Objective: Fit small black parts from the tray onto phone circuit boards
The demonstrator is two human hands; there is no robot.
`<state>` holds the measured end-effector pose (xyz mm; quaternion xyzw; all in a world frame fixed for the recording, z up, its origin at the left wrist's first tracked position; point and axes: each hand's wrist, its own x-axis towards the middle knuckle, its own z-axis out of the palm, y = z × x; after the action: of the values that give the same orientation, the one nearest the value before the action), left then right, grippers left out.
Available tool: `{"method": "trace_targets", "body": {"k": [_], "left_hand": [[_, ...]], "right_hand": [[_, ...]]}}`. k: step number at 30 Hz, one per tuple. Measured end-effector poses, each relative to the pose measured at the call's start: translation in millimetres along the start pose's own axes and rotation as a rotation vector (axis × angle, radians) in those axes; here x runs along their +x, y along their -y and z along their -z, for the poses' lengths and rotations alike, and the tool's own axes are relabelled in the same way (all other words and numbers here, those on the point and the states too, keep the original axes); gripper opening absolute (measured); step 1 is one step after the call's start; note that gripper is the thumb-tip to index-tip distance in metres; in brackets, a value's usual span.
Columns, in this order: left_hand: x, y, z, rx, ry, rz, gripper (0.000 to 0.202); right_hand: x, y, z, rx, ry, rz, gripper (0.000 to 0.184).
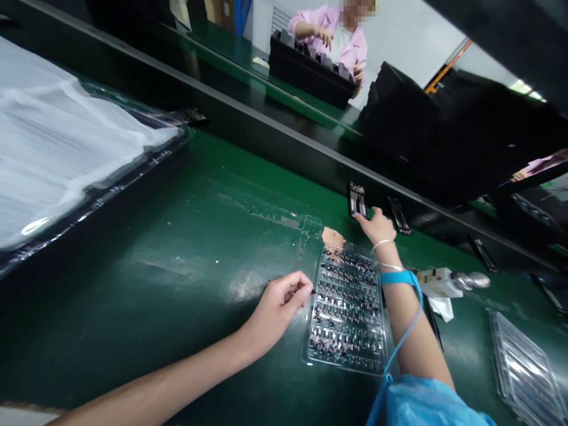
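Observation:
My left hand point(279, 310) is pinched around a tiny dark part at its fingertips, just left of a clear plastic tray point(348, 310). That tray holds rows of many small dark and metallic parts. My right hand point(378, 228) reaches past the tray's far end, its fingertips at the lower edge of a flat dark electronic part point(357, 201) standing at the green mat's far edge. A blue wrist strap point(399, 278) circles my right wrist, and its cord runs down my forearm.
A person in pink sleeves point(328, 29) works behind a black tray point(310, 71) across the bench. Similar dark parts point(399, 216) line the far edge. A white dispenser point(448, 283) lies right of my arm, with a second clear tray point(523, 370) lower right and a large plastic-wrapped white sheet point(66, 142) left.

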<state>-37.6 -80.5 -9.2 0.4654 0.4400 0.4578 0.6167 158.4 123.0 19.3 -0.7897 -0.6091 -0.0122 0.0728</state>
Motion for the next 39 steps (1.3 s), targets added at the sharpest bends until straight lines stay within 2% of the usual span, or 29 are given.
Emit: {"method": "trace_targets", "body": {"k": [3,6,10,12,15,17,18,20,22,23,25,28,30,31,32,34,37,39], "left_hand": [[5,2,3.0,-0.135,-0.023,0.074,0.021],[11,3,5.9,-0.219,-0.055,0.102,0.022],[17,5,9.9,-0.31,-0.092,0.095,0.021],[19,5,11.5,-0.341,-0.091,0.076,0.021],[20,2,13.0,-0.387,-0.082,0.043,0.02],[19,-3,13.3,-0.437,-0.07,0.035,0.019],[19,-5,13.3,-0.468,-0.059,0.033,0.018],[17,-7,13.1,-0.512,-0.028,0.042,0.015],[15,-7,12.8,-0.478,-0.015,0.07,0.016],[14,-7,12.5,-0.422,-0.02,0.087,0.017],[11,-5,11.0,-0.252,-0.007,0.081,0.018],[5,-5,6.2,-0.037,0.187,0.029,0.015],[1,-5,2.0,0.018,0.319,0.021,0.014],[0,-5,0.1,0.021,0.338,0.021,0.014],[-1,-5,-1.3,0.014,0.318,0.013,0.014],[-3,-6,-2.7,-0.027,0.183,-0.028,0.014],[-3,-7,-2.0,-0.091,-0.032,-0.117,0.012],[-4,-8,-1.2,-0.065,-0.091,-0.188,0.009]], "right_hand": [[20,16,-27,0.017,0.001,-0.07,0.05],[27,19,-37,0.06,-0.046,-0.104,0.034],[34,16,-20,0.202,-0.078,-0.114,0.031],[27,14,-6,0.305,-0.081,-0.064,0.036],[-19,7,12,0.453,-0.065,0.088,0.046],[-72,-2,19,0.509,-0.052,0.224,0.05],[-102,-7,22,0.506,-0.099,0.38,0.052],[-160,-14,25,0.439,-0.179,0.581,0.053],[-202,-19,26,0.436,-0.197,0.642,0.052],[-214,-21,25,0.474,-0.151,0.615,0.054],[-225,-24,20,0.626,0.016,0.456,0.055],[-219,-31,11,0.933,0.224,0.15,0.036],[-215,-35,6,1.129,0.292,0.054,0.023],[-214,-36,3,1.215,0.323,0.033,0.021],[-215,-37,2,1.289,0.351,0.018,0.02],[-218,-39,0,1.381,0.404,-0.012,0.019],[-223,-40,0,1.415,0.479,-0.034,0.02],[-224,-40,-1,1.403,0.55,-0.032,0.02]]}}
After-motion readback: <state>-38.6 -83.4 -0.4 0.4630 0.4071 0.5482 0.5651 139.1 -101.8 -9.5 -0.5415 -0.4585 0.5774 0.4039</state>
